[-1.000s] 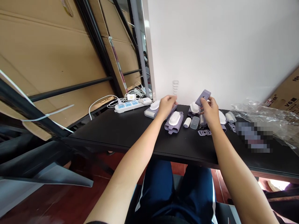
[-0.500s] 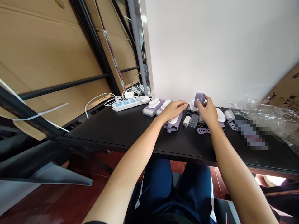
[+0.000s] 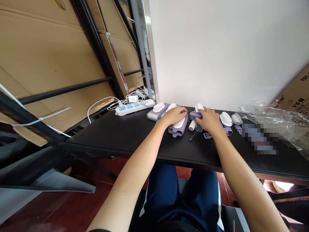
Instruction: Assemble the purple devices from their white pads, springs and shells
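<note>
Right hand (image 3: 209, 120) pinching a purple case (image 3: 194, 115) mid-frame, left hand (image 3: 174, 115) over a white brush (image 3: 179, 124), fingers half-curled (hold? can't tell!)

navy trousers (image 3: 166, 196), white side stripes (image 3: 220, 222), black sleeve edge (image 3: 96, 230)

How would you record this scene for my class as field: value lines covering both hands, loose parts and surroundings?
Left hand: over white ribbed oval piece on purple plastic casing; contact unclear
Right hand: at small purple plastic block; grip partly hidden
Loose parts: white cylinder; thin dark coil spring
Surface: black flat tabletop
Back left: white power strip with blue sockets
Far right: crumpled clear plastic film, brown cardboard box
</note>
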Tool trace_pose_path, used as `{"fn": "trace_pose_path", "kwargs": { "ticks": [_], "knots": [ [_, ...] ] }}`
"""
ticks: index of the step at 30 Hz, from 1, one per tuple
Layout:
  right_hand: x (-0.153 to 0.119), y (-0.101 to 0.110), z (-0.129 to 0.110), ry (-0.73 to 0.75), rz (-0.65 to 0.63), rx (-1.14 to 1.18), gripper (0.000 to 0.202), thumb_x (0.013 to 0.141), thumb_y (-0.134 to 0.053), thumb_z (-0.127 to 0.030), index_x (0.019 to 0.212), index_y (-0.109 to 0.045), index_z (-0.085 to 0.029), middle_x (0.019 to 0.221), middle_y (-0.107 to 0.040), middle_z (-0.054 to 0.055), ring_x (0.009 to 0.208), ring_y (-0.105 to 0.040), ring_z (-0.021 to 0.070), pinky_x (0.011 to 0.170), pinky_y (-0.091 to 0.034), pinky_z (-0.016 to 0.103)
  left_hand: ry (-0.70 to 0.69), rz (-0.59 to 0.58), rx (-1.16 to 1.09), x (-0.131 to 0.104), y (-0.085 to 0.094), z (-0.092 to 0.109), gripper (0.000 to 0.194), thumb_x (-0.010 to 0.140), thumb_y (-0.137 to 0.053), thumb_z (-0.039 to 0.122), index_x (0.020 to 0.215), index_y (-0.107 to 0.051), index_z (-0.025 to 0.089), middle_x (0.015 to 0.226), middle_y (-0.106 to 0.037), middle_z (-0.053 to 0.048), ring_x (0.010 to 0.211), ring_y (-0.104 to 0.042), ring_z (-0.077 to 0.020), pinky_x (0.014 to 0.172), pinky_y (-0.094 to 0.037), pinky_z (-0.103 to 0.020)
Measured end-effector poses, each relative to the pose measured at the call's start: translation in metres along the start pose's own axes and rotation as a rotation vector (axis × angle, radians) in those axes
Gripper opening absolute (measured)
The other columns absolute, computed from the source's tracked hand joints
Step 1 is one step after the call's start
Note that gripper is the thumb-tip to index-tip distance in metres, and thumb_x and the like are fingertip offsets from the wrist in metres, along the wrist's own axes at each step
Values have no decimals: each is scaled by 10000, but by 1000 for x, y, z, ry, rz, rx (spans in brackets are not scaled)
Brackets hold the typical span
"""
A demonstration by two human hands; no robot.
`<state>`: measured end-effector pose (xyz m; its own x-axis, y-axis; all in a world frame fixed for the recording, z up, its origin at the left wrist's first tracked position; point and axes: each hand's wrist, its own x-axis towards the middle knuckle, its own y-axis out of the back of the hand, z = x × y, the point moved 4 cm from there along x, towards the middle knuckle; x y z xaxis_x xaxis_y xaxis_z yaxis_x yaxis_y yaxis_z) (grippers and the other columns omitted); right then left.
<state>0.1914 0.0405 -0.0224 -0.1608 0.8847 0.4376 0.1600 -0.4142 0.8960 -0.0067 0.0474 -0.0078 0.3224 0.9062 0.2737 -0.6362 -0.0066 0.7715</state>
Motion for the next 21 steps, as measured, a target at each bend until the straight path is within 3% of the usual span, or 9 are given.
{"fn": "trace_pose_path", "kwargs": {
  "ticks": [3, 6, 9, 12, 16, 21],
  "knots": [
    [-1, 0, 0, 16, -14, -5, 519, 961, -595, -450, 1410, -686, -205, 1311, -676, 218, 1233, -597, 432, 1025, -457, 592, 17, 65, -34, 0, 4, -2, 285, 1001, -529, 367, 1125, -768, 272, 1175, -801, -58, 1058, -715, -275, 901, -508, -357],
    [-4, 8, -7, 49, 36, 66, 514, 975, -575, -454, 1419, -679, -218, 1353, -663, 209, 1288, -575, 432, 1065, -436, 600, 69, 231, -81, 0, 12, -4, 255, 998, -548, 351, 1094, -771, 272, 1124, -803, -61, 1014, -711, -272, 884, -501, -357],
    [-10, 15, -27, 163, 67, 173, 532, 1027, -497, -495, 1466, -643, -233, 1392, -659, 186, 1330, -574, 401, 1117, -421, 570, 122, 421, -139, 0, 21, -6, 225, 991, -557, 315, 1060, -766, 265, 1061, -795, -55, 1006, -702, -260, 894, -494, -346],
    [-19, 15, -55, 339, 0, 211, 664, 1022, -501, -613, 1574, -537, -245, 1452, -648, 168, 1397, -551, 376, 1195, -371, 550, 142, 547, -216, 1, 26, -11, 222, 992, -543, 302, 1064, -750, 263, 1005, -779, -39, 982, -696, -239, 902, -489, -338],
    [-25, 4, -73, 395, -117, 132, 972, 938, -551, -793, 1686, -378, -197, 1538, -591, 209, 1494, -463, 426, 1280, -224, 624, 153, 613, -287, 4, 28, -17, 227, 995, -519, 308, 1043, -734, 253, 947, -764, -31, 912, -693, -221, 848, -486, -330],
    [-25, 1, -73, 415, -190, 174, 986, 925, -515, -846, 1661, -408, -198, 1494, -634, 198, 1460, -509, 411, 1295, -150, 665, 135, 634, -315, 4, 29, -17, 211, 987, -524, 302, 1009, -725, 244, 941, -765, -30, 931, -698, -221, 883, -485, -333]
  ]
}}
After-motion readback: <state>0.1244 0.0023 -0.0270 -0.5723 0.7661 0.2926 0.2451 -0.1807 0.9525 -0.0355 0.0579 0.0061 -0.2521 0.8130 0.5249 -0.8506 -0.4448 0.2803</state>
